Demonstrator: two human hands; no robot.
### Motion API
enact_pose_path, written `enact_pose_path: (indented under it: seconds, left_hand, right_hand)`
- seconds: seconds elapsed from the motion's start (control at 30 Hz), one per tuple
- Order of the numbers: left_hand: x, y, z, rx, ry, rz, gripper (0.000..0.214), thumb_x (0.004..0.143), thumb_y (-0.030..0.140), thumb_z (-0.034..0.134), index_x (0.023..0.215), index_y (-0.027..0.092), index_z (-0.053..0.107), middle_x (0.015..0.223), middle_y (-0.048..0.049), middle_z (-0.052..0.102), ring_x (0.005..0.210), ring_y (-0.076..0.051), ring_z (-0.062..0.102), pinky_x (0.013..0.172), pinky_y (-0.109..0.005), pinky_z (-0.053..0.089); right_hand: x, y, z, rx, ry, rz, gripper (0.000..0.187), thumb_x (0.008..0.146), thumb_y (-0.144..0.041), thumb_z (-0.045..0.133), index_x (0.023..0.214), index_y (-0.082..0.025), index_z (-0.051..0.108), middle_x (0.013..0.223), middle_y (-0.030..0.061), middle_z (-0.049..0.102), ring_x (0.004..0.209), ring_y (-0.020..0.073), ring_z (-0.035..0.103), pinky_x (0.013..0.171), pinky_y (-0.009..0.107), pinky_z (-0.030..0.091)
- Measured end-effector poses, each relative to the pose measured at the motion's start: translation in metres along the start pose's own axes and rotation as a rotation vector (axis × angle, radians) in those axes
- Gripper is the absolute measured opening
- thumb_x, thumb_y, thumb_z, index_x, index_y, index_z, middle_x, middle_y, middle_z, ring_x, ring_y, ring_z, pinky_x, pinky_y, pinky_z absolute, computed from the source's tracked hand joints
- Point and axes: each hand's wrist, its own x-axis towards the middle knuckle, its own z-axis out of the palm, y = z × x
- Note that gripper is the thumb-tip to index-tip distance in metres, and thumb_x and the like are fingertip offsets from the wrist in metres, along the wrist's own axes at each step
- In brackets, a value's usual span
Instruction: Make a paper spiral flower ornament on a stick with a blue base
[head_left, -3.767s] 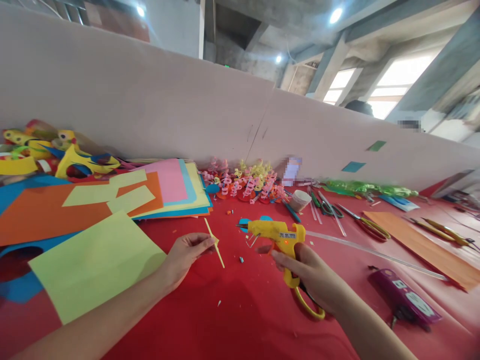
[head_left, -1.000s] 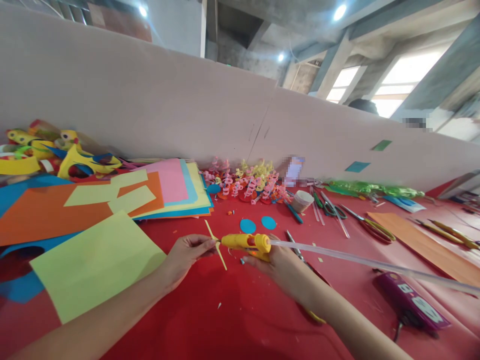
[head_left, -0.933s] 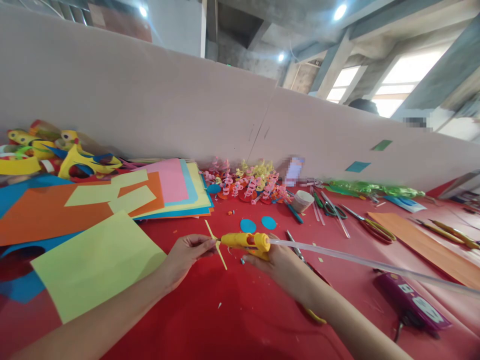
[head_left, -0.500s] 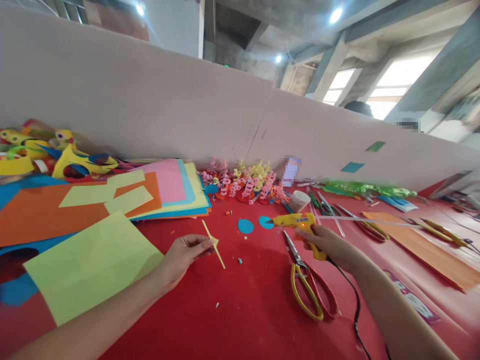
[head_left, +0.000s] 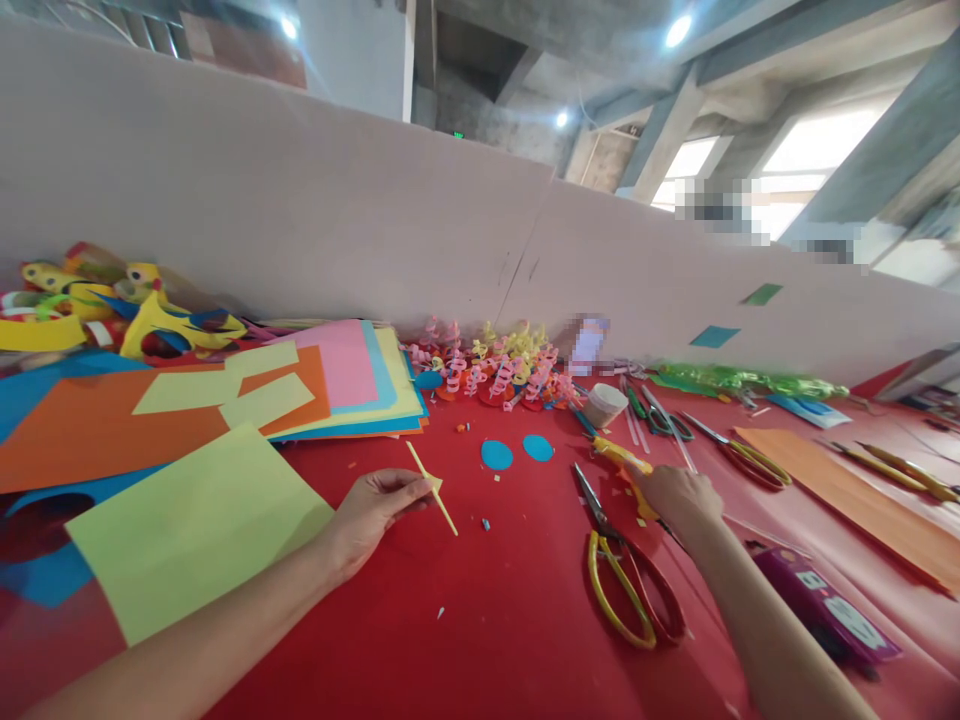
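My left hand (head_left: 386,510) pinches a thin yellow strip (head_left: 422,468) with a small pale-yellow paper piece (head_left: 436,483) behind it. At the right, my right hand (head_left: 681,497) is closed around a yellow glue gun (head_left: 619,455), low over the table with its nozzle pointing left. Two blue paper circles (head_left: 496,455) lie side by side between my hands. Scissors with one yellow and one red handle (head_left: 621,585) rest just below the glue gun. Under my left forearm spreads a yellow-green paper sheet (head_left: 202,530).
Stacked coloured paper (head_left: 349,365) covers the left, near yellow paper crafts (head_left: 169,320). Curled pink and yellow paper pieces (head_left: 502,370) line the partition (head_left: 337,220). A white cup (head_left: 605,405), more scissors (head_left: 750,462), orange paper (head_left: 847,505) and a purple pack (head_left: 825,605) stand or lie at right.
My right hand has brought the glue gun down and to the right, away from the blue circles. The purple pack by my right forearm now shows more fully. My left hand keeps its pinch.
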Motion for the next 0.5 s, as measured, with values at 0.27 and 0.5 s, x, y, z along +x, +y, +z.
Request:
enact_pose_path:
  seconds: [0.27,0.5]
  left_hand:
    - [-0.001,0.0,0.0,-0.016,-0.005,0.025,0.022,0.05,0.032,0.082,0.062,0.016,0.073,0.062,-0.002,0.07,0.064,-0.013,0.063,0.07,-0.024,0.051]
    - [0.0,-0.003,-0.001,-0.005,0.019,0.03,0.019,0.053,0.031,0.081,0.063,0.017,0.073,0.063,-0.0017,0.071,0.065,-0.012,0.062,0.067,-0.021,0.049]
  right_hand:
    - [-0.108,-0.132,0.064,0.477,-0.384,-0.631,0.022,0.08,-0.04,0.053,0.082,-0.018,0.058,0.077,0.0037,0.065,0.069,0.0156,0.06,0.061,0.025,0.045]
    - [-0.124,-0.108,0.101,0.385,-0.079,-0.663,0.027,0.084,-0.037,0.047,0.065,-0.019,0.043,0.06,-0.003,0.046,0.054,0.0106,0.04,0.051,0.022,0.034]
